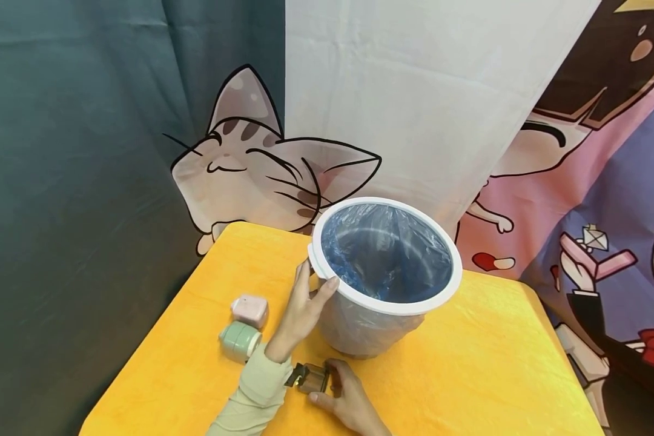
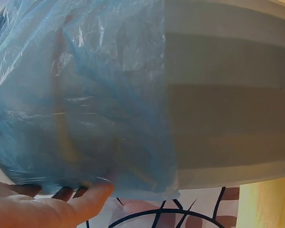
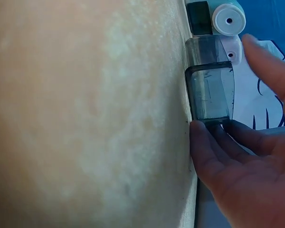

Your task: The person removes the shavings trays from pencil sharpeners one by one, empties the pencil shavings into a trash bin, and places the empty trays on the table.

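Note:
A white-rimmed trash bin [image 1: 370, 327], lined with a thin bluish plastic bag [image 2: 99, 109], stands upright on the yellow cloth. My left hand [image 1: 300, 309] grips its near left rim, the thumb at the rim and the fingers down the outer side. Below the bin, my right hand [image 1: 351, 396] is spread around the right end of a small dark see-through container [image 1: 313, 378]. In the right wrist view, fingertips meet that container's end while the thumb stands apart from its side. A dark piece [image 1: 297, 374] shows at the container's left end, beside my left sleeve.
Left of my left forearm lie a pink bottle [image 1: 251, 310] and a green bottle [image 1: 241, 340] with a white end, side by side. The yellow cloth [image 1: 490, 363] covers the table. Printed curtains [image 1: 414, 91] hang behind it.

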Demonstrator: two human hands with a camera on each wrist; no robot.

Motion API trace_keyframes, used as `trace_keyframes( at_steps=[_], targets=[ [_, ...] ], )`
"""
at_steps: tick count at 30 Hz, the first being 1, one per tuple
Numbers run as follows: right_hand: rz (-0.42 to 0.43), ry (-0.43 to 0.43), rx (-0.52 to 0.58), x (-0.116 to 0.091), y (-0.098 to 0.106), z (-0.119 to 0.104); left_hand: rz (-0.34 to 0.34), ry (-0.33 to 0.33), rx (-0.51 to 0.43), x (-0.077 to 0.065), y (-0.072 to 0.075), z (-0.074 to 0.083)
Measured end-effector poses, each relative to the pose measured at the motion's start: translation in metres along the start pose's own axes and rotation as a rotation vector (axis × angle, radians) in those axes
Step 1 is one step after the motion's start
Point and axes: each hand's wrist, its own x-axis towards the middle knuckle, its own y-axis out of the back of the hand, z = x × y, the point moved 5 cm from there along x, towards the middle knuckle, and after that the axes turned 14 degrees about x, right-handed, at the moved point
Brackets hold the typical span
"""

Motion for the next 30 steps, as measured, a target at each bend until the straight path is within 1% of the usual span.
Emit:
trace_keyframes(
  at_steps=[4,8,12,15,16,19,22,24,26,30],
  targets=[
    [-0.008,-0.017,-0.008,-0.003,0.001,0.000,-0.015,0.026,0.005,-0.003,-0.001,-0.006],
    [-0.007,-0.068,-0.013,-0.004,0.002,0.000,-0.031,0.043,0.005,-0.007,0.000,-0.014],
    [0.006,-0.092,-0.015,-0.004,0.006,-0.002,-0.035,0.060,0.035,-0.011,0.003,-0.023],
    [0.015,-0.086,-0.023,-0.004,0.008,-0.005,-0.029,0.072,0.068,-0.014,0.006,-0.034],
    [0.019,-0.084,-0.029,-0.004,0.009,-0.006,-0.028,0.079,0.083,-0.015,0.007,-0.040],
    [0.027,-0.079,-0.029,-0.003,0.010,-0.008,-0.014,0.125,0.179,-0.018,0.012,-0.061],
    [0.025,-0.078,-0.005,-0.003,0.011,-0.009,-0.007,0.181,0.337,-0.020,0.019,-0.082],
    [0.020,-0.075,0.021,-0.002,0.011,-0.010,-0.010,0.220,0.438,-0.022,0.025,-0.092],
    [0.016,-0.067,0.048,-0.001,0.011,-0.011,-0.018,0.249,0.519,-0.023,0.032,-0.101],
    [0.023,-0.044,0.070,0.001,0.012,-0.014,-0.030,0.300,0.625,-0.025,0.046,-0.114]
  ],
)
